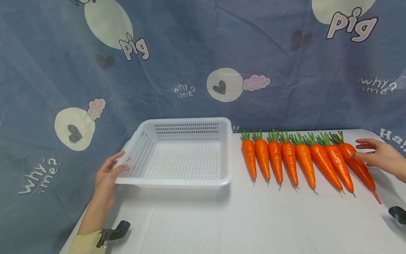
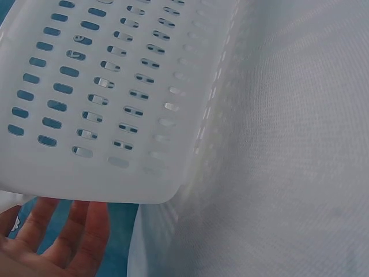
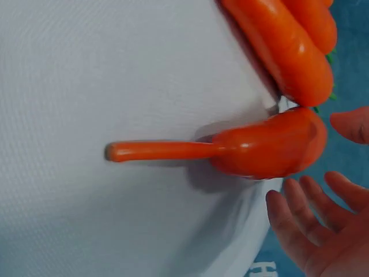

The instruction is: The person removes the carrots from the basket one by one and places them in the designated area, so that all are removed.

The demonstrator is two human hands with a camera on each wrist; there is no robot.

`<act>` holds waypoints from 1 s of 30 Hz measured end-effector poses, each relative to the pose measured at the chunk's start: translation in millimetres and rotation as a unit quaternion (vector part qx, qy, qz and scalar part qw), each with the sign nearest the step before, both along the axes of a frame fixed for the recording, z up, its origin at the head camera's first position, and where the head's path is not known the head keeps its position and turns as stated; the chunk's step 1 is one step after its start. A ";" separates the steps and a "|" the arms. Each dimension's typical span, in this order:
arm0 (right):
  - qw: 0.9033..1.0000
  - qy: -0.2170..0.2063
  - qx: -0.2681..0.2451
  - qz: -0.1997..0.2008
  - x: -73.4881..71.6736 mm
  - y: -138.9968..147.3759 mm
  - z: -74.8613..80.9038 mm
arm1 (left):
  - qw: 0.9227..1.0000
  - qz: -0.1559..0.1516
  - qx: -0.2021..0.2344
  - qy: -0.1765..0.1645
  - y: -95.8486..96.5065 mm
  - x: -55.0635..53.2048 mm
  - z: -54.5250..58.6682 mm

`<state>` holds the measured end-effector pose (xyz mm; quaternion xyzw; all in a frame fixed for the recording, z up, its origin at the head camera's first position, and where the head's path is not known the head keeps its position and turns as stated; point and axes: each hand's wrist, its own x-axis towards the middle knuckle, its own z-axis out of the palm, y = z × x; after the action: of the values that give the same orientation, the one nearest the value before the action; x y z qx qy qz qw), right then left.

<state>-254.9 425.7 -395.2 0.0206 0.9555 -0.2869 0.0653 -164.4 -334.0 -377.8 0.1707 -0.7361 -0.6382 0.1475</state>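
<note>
A white plastic basket [image 1: 187, 182] with slotted walls sits on the left part of the table. At its left rim my left hand [image 1: 106, 176] grips the edge, thumb over the rim and fingers along the outer side. In the left wrist view those fingers [image 2: 86, 236] show beyond the basket's end wall [image 2: 92, 179]. My right hand [image 1: 375, 155] is by the rightmost carrot [image 1: 358, 167], thumb and fingers spread apart. The right wrist view shows this carrot [image 3: 265, 147] with its thin tail toward the camera and the right hand [image 3: 323, 213] just past its thick end.
Several more orange carrots [image 1: 288, 164] lie side by side between basket and right hand, green tops toward the back. They rest on a white-covered table [image 1: 253, 225]. A blue printed cloth [image 1: 190, 53] hangs behind it. Dark straps [image 1: 115, 231] sit at the wrists.
</note>
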 end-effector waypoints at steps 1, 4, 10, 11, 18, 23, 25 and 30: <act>1.000 0.009 0.000 0.001 -1.3 2.0 -1.1 | 1.000 -0.002 0.002 -0.002 -0.1 0.1 0.7; 0.999 0.053 0.004 -0.001 -5.2 6.1 -9.5 | 1.000 -0.006 0.012 -0.007 -1.0 0.6 3.7; 0.994 0.111 0.001 -0.002 7.5 -13.7 -4.2 | 1.000 -0.012 0.020 -0.008 -3.0 2.4 5.0; 0.994 0.113 -0.002 0.000 12.2 -20.1 0.6 | 1.000 -0.014 0.015 -0.008 -3.5 2.8 4.3; 0.990 0.136 -0.007 0.020 34.9 -64.1 24.8 | 0.999 -0.026 -0.044 -0.019 -9.5 2.9 4.4; 0.989 0.137 -0.019 0.053 39.6 -91.6 33.9 | 0.990 -0.051 -0.118 -0.052 -14.2 4.7 11.9; 0.988 0.136 -0.026 0.068 41.2 -103.5 38.0 | 0.986 -0.050 -0.153 -0.045 -13.2 4.9 16.1; 0.985 0.129 -0.030 0.107 51.7 -128.9 48.5 | 0.966 -0.040 -0.255 -0.001 -4.5 3.0 28.0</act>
<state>-203.2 296.8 -346.7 -0.1213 0.9436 -0.3070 -0.0274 -161.4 -338.6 -349.8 0.0987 -0.8809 -0.4346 0.1594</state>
